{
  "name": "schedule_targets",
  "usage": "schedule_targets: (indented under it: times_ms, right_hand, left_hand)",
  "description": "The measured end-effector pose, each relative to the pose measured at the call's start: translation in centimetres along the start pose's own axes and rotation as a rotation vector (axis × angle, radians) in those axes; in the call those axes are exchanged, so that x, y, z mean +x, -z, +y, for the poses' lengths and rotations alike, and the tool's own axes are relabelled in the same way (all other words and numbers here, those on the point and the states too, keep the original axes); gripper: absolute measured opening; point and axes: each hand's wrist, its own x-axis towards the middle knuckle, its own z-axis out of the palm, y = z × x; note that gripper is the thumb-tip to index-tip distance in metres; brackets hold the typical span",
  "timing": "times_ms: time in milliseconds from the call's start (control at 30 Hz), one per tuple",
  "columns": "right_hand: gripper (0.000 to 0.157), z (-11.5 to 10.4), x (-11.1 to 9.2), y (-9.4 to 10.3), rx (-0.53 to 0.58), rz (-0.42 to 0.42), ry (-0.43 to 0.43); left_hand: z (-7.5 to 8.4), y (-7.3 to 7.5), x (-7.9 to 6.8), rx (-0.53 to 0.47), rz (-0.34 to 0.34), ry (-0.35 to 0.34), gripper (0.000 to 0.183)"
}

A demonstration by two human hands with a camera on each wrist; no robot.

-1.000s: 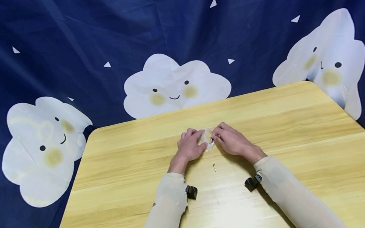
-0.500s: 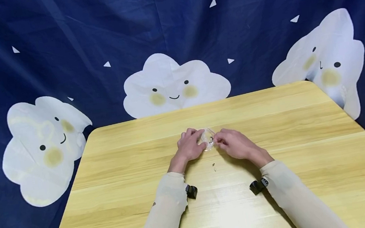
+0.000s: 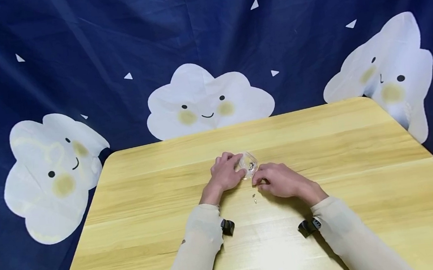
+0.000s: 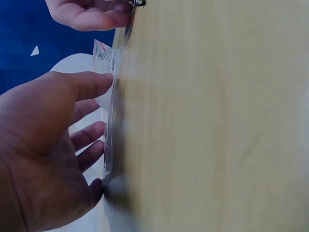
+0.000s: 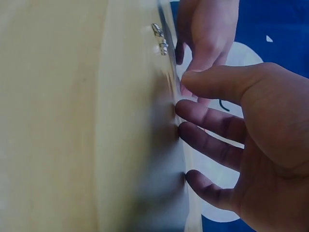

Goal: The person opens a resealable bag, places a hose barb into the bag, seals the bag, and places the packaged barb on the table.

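Observation:
A small clear zip bag lies on the table with several tiny silvery metal pieces inside. My left hand presses it down at its left side; the left wrist view shows thumb and fingertips spread along the plastic. Just off the bag's near right corner is my right hand, its thumb and index finger pinched together, low over the table. A small shiny metal piece shows at those fingertips in the left wrist view. Two more tiny metal pieces lie on the table nearer me, looking clasp-like in the right wrist view.
The pale wooden table has rounded far corners. Behind it hangs a dark blue curtain printed with white clouds. Bright glare covers part of the near tabletop.
My right hand has drawn back from the bag toward me and slightly right, uncovering the bag's right edge. My left hand stays on the bag, and the two loose pieces have not moved.

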Motion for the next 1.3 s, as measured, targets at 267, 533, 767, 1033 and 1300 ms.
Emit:
schedule_targets:
  times_ms: [267, 533, 767, 1033, 1300]
  right_hand:
    - [0.012, -0.5, -0.3, -0.3, -0.068, -0.002, 0.057]
    - [0.009, -1.0, -0.4, -0.6, -0.093, 0.003, 0.050]
    - [0.008, -1.4, -0.3, -0.8, -0.122, 0.013, 0.070]
    - [0.005, -1.6, -0.3, -1.0, -0.118, 0.022, 0.066]
    - [0.004, -1.8, -0.4, -1.1, -0.134, -0.018, 0.054]
  left_hand:
    - [0.0, -0.1, 0.0, -0.001, 0.000, 0.000, 0.058]
    - [0.1, 0.1, 0.0, 0.013, 0.002, 0.000, 0.057]
    - [0.1, 0.0, 0.0, 0.017, -0.002, -0.001, 0.058]
    - [0.1, -0.1, -0.1, 0.019, 0.004, 0.000, 0.057]
    - [0.1, -0.1, 0.1, 0.008, -0.002, 0.005, 0.059]
